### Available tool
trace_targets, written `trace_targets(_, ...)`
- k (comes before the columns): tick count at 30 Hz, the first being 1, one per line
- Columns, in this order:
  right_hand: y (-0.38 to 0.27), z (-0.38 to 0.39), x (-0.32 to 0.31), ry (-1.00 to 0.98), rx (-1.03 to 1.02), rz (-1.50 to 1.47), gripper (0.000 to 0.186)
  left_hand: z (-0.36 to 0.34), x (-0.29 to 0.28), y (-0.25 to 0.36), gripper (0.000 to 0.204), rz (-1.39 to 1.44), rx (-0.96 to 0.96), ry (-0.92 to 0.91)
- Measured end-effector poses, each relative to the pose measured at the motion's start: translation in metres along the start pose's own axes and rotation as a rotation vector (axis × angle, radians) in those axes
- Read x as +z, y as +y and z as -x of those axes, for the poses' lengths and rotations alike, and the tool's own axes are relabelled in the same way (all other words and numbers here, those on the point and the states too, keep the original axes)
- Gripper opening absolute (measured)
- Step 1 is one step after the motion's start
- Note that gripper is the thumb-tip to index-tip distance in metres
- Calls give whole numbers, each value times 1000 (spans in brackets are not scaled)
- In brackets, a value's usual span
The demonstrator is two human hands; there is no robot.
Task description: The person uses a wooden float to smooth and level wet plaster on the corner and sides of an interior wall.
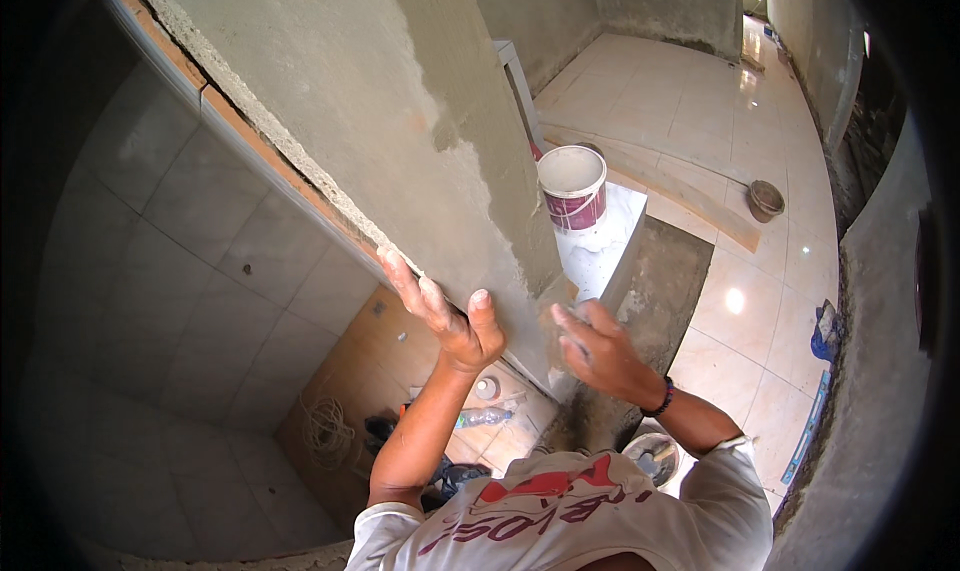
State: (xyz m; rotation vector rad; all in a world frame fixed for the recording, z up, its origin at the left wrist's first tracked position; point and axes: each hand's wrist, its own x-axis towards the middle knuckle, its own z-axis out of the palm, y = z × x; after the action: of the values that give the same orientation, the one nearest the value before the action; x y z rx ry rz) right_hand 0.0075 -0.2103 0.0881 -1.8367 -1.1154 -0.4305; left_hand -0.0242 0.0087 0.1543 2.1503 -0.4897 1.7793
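Left hand [468, 339], fingers [405, 283] outstretched, should trace the wall edge [280, 146] beside them lightly; whether the right hand [608, 363] grips, I can't tell

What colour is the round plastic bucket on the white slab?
Plastic bucket: maroon, whitish at top; best in head view.

shiny tiled floor [690, 96], grey back wall [670, 6]
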Motion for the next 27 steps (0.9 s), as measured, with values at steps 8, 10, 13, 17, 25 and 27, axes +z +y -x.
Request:
trace_targets(8, -12, -90, -64, 240, -105, 73, 58, -2, 0, -1, 73, -7, 14, -5)
trace_targets(10, -20, -100, -55, 199, -131, 84, 59, 0, -2, -1, 72, -22, 11, -10)
trace_targets(13, -21, -85, -20, 165, -130, 104, 61, -1, -3, 1, 72, -26, 13, -7)
trace_targets(17, -7, -27, 4, 50, -104, 76, 59, -2, 1, 2, 72, 1, -3, -3)
trace_targets(25, 1, -67, -60, 145, -61, 103, 57, -3, -2, 3, 72, -76, -12, -34)
trace_targets(27, -2, -93, -64, 218, -182, 88, 57, -3, -1, 0, 73, -74, 9, -31)
